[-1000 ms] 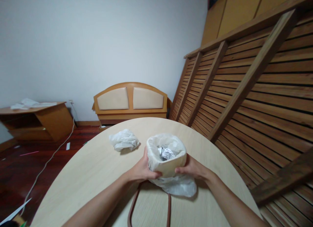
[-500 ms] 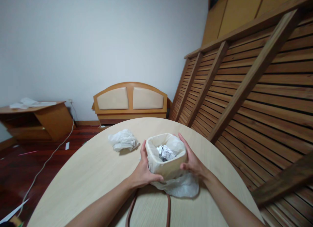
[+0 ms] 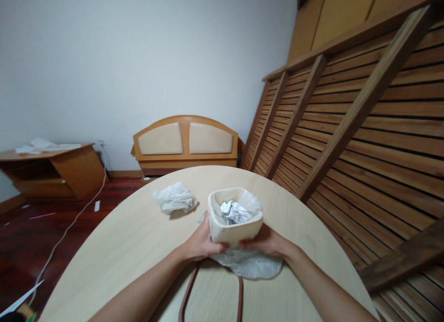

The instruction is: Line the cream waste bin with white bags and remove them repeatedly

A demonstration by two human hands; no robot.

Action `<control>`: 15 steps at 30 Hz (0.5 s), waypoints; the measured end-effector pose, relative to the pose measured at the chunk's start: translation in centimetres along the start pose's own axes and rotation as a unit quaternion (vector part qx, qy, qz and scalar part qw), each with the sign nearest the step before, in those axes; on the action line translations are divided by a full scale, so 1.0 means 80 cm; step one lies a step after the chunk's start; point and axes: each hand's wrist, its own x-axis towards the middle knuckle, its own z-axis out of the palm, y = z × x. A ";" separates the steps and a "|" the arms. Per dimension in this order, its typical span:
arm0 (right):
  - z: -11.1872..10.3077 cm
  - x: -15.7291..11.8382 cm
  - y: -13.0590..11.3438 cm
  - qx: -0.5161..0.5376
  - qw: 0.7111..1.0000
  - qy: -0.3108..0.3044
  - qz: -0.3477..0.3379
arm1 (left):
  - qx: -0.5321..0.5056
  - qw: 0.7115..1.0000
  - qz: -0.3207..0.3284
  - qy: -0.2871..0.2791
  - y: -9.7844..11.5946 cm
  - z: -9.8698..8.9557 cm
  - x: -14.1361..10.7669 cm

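Observation:
A small cream trash bin (image 3: 239,235) with rounded corners stands in front of me on the round table. A thin translucent plastic bag (image 3: 255,201) lines it, and part of the bag hangs out and spreads on the tabletop below. Crumpled white paper (image 3: 236,213) lies inside. My left hand (image 3: 203,238) wraps the bin's left side, thumb along the near wall. My right hand (image 3: 265,241) grips the lower right side, its thumb on the near wall too; its other fingers are hidden behind the bin.
A crumpled white plastic bag (image 3: 175,198) lies on the round table (image 3: 138,257), left of the bin. A brown cord-like loop (image 3: 240,294) is at the near edge. Wooden slats (image 3: 347,141) lean along the right. A headboard (image 3: 185,138) stands beyond; a low desk (image 3: 76,164) is at left.
Both hands have slid lower on the bin, the right hand leaving the upper rim for the lower side. The bin has tilted slightly. The loose bag on the left has not moved.

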 end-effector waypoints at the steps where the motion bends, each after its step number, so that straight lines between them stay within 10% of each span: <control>1: -0.001 0.000 0.001 -0.002 1.000 0.012 0.000 | 0.014 1.000 0.013 0.009 -0.003 -0.002 0.000; 8: -0.002 0.009 -0.015 -0.104 0.962 0.193 -0.163 | 0.014 0.991 0.060 0.121 -0.007 0.000 0.006; 15: 0.019 0.013 0.010 -0.068 0.989 0.128 -0.043 | -0.014 0.995 0.012 0.096 -0.002 0.016 0.011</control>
